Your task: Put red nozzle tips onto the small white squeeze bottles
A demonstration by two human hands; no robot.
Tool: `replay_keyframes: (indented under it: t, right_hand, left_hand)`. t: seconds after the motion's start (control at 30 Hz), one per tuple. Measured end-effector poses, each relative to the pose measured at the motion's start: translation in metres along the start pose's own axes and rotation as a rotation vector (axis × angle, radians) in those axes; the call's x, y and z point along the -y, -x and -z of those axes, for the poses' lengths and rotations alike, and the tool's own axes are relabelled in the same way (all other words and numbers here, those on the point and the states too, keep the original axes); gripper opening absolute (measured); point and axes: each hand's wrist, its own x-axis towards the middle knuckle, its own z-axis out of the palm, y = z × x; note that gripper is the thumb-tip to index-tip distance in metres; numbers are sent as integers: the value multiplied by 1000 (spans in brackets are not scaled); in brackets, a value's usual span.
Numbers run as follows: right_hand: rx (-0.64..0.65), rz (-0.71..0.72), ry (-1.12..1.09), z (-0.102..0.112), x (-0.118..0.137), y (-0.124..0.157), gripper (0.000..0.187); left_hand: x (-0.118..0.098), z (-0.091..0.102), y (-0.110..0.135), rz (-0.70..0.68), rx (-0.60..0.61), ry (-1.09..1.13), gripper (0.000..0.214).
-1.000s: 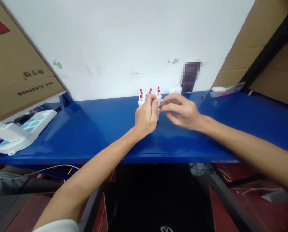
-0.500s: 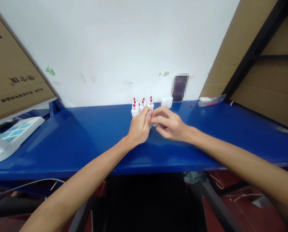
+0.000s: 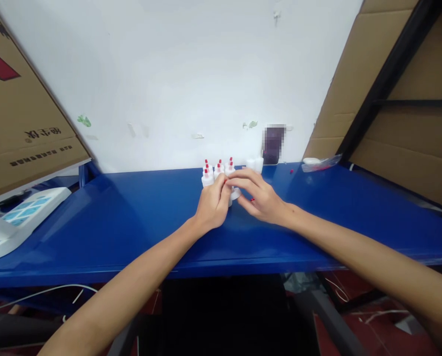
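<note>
Several small white bottles with red caps (image 3: 217, 172) stand in a cluster at the back of the blue table (image 3: 139, 217), near the wall. My left hand (image 3: 211, 205) is curled closed around one white bottle just in front of that cluster. My right hand (image 3: 258, 198) meets it from the right, fingers pinched on the same bottle's top. A bit of red shows under my right palm. Two uncapped white bottles (image 3: 255, 163) stand to the right of the cluster.
A white device with blue panels (image 3: 17, 217) lies at the table's left end. Cardboard boxes (image 3: 24, 113) lean at left and right. A clear plastic bag (image 3: 319, 162) and a small red cap (image 3: 291, 171) lie at the back right. Cables hang below the table edge.
My right hand closed in from open fingers beside the left fist onto the bottle that the left hand holds. The view shifted, so the bottles sit lower in the picture.
</note>
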Motion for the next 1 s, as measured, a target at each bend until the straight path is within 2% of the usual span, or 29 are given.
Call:
replay_keyframes:
  t: [0.4, 0.63, 0.73, 0.9, 1.0]
  right_hand:
    - [30, 64, -114, 1, 1, -3, 62]
    - [-24, 70, -52, 0, 0, -5, 50]
    - [4, 24, -54, 1, 2, -8, 50]
    - [42, -94, -95, 2, 4, -7, 56]
    - [43, -145, -90, 2, 0, -4, 53]
  left_hand:
    - [-1, -1, -3, 26, -78, 313, 40]
    - [-1, -2, -4, 36, -91, 285, 39]
    - [-1, -3, -2, 72, -94, 232, 38]
    - [1, -2, -1, 65, -285, 119, 44]
    - [5, 4, -6, 69, -386, 103, 40]
